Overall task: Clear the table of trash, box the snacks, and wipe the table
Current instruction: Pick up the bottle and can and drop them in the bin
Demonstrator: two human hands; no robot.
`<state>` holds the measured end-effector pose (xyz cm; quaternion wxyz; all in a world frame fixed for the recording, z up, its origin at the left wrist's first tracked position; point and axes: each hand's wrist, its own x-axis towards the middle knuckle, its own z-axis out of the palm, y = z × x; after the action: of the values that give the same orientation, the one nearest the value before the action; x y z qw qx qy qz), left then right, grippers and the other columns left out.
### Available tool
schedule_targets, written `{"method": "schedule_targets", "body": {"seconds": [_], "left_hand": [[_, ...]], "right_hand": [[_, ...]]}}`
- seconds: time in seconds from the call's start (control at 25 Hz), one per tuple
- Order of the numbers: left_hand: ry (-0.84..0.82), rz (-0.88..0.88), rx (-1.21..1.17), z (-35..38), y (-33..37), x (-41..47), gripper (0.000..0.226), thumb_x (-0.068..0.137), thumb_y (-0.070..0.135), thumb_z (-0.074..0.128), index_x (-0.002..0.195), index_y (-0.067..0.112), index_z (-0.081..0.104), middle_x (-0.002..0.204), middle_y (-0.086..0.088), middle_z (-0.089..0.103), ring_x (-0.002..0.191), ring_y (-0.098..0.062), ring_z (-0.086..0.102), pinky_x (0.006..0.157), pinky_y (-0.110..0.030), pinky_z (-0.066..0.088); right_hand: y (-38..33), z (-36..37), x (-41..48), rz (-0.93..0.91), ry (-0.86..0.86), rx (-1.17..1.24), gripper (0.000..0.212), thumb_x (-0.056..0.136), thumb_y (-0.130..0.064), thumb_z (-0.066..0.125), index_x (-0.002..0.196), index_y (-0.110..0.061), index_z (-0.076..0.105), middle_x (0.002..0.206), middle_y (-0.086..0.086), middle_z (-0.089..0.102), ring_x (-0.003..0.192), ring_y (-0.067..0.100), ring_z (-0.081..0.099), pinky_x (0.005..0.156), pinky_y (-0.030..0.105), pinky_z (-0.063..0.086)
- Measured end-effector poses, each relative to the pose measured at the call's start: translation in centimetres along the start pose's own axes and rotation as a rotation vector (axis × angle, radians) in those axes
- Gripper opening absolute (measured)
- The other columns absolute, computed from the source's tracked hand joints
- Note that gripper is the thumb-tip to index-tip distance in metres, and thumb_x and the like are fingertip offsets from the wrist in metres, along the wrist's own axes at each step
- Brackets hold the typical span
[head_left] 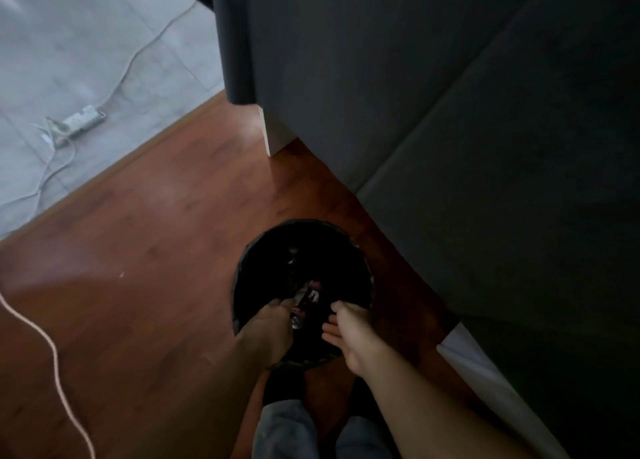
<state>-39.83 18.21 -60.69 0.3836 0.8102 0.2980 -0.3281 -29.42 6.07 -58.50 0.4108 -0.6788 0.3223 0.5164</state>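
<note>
Left hand (273, 323) pinches a crumpled wrapper (304, 301) over the black bin (242, 271); right hand (346, 334) hangs spread, empty. I'd let go low inside the rim.

Bin (360, 250) mouth open from above, but left hand (268, 323) w/ wrapper (304, 299) and right hand (349, 334) crowd its near rim. Sofa (450, 112) blocks right side, just beside bin. Floor (138, 250) to the left open; cord (45, 341) at far left edge

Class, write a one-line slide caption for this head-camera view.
Left hand holds a crumpled wrapper over a black bin; open right hand alongside.
</note>
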Motion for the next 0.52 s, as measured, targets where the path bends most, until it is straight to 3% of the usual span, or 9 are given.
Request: {"method": "schedule_targets", "body": {"seconds": [0.16,0.36,0.44,0.52], "left_hand": [[0.122,0.11,-0.02,-6.5,6.1,-4.7,0.048,0.097,0.021,0.04,0.145,0.021,0.039,0.142,-0.007,0.048,0.125,-0.027,0.051,0.1,-0.035,0.046],[0.313,0.293,-0.031,-17.2,15.5,-13.3,0.036,0.094,0.02,0.044,0.129,0.022,0.054,0.129,-0.005,0.061,0.111,-0.025,0.061,0.087,-0.033,0.05],[0.393,0.384,-0.035,-21.2,19.7,-17.3,0.029,0.091,0.019,0.048,0.118,0.021,0.059,0.118,-0.004,0.066,0.105,-0.024,0.063,0.081,-0.031,0.048],[0.446,0.48,-0.048,-24.5,24.2,-20.9,0.031,0.091,0.017,0.051,0.119,0.023,0.062,0.113,0.003,0.069,0.097,-0.011,0.063,0.083,-0.025,0.048]], "right_hand": [[-4.4,-2.2,-9.0,-0.213,0.045,-0.223,0.03,0.103,-0.018,0.051,0.132,-0.021,0.056,0.109,-0.002,0.061,0.094,0.017,0.064,0.08,0.033,0.056],[-10.5,-5.1,-24.0,-0.554,0.063,-0.374,0.024,0.098,-0.023,0.054,0.119,-0.031,0.064,0.105,-0.01,0.065,0.092,0.014,0.067,0.072,0.025,0.051],[-12.8,-6.9,-29.6,-0.68,0.096,-0.409,0.026,0.097,-0.024,0.054,0.119,-0.032,0.065,0.108,-0.01,0.067,0.098,0.012,0.065,0.077,0.023,0.05],[-15.3,-9.1,-34.7,-0.762,0.123,-0.399,0.026,0.097,-0.025,0.055,0.12,-0.032,0.065,0.11,-0.009,0.068,0.1,0.009,0.064,0.081,0.023,0.05]]}}
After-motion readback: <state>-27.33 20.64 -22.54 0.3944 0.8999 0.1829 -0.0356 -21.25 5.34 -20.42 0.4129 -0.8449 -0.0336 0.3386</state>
